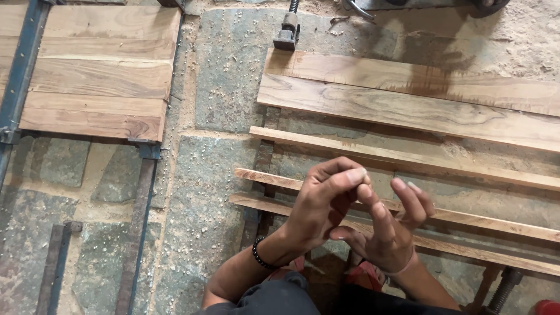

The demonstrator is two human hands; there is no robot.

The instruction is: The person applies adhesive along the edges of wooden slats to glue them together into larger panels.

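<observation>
The left hand (318, 204) and right hand (388, 224) are touching each other, fingers loosely curled, holding nothing, hovering above wooden strips (408, 154) lying on the stone floor (216, 175).

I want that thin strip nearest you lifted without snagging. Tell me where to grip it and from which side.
Grip the nearest thin wood strip probably at its bare left end, coming down from above and pinching its two long edges. It lies flat across the metal clamp bars, with gaps either side for fingertips. Both hands, left hand and right hand, hover empty above it.
</observation>
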